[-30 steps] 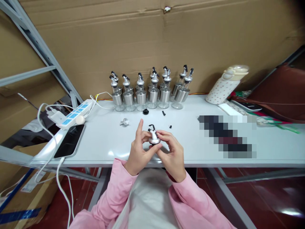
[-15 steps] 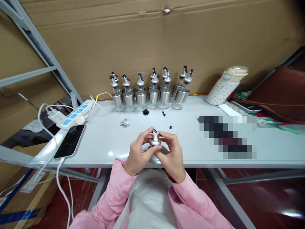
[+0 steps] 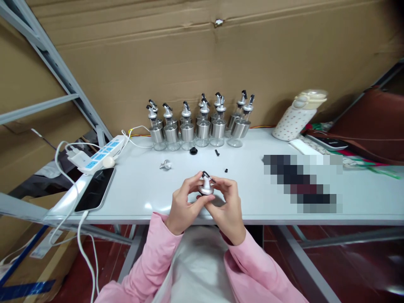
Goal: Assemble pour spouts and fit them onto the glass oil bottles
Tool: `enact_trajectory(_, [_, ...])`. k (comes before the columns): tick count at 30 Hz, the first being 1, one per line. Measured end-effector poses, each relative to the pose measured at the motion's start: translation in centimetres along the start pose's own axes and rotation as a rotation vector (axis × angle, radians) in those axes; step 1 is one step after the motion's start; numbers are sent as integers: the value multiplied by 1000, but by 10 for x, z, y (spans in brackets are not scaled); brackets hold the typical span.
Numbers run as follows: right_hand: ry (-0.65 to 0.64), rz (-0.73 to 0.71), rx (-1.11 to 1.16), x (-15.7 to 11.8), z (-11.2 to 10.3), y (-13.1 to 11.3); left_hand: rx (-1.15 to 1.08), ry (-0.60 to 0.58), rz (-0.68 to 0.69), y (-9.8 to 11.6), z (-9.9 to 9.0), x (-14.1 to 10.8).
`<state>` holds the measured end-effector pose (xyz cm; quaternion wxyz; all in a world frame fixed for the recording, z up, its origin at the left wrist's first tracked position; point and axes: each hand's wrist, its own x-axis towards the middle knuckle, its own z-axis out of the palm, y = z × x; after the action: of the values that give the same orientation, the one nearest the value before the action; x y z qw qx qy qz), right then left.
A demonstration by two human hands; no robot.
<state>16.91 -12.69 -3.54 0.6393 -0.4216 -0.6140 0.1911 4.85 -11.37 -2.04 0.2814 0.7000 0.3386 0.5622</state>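
Cardboard backdrop (image 3: 142, 63), pale tabletop (image 3: 132, 185), fingers (image 3: 195, 179) holding silver pourer (image 3: 206, 187)

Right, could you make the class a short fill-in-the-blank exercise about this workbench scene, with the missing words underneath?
The left hand and right hand hold a silver spout whose lever is coloured ____.
From the wearer's view, the dotted flask is to the ____ of the bottles.
The phone lies with its screen facing ____.
The sleeves are coloured ____.

Missing words: black; right; up; pink.
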Motion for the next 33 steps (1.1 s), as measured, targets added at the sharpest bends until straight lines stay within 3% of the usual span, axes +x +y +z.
enact_trajectory(5, [-31, 19, 0, 4, -3, -1, 240, -218, 45, 4, -7, 12])
enact_trajectory(7, [17, 58, 14, 6, -4, -2, 377, -209, 50, 8, -12, 26])
enact_trajectory(10, [62, 125, 84, 9, -5, -2, 675, -208, -63, 12, -18, 59])
enact_trajectory(14, [45, 171, 157, 9, -4, -2, 1081, -551, -184, -1, -15, 107])
enact_trajectory(16, [43, 192, 191, 8, -4, -3, 1176, -608, -183, -15, -9, 126])
enact_trajectory(19, [3, 201, 210, 8, -5, -5, 1228, -613, -145, -38, 2, 141])
enact_trajectory(24, [-13, 166, 193, 7, -6, -4, 1185, -650, -52, -64, 11, 141])
enact_trajectory(29, [11, 171, 164, 7, -5, -5, 1113, -704, 61, -70, 11, 138])
enact_trajectory(33, [24, 168, 172, 7, -6, -5, 1134, -692, 61, -68, 0, 140])
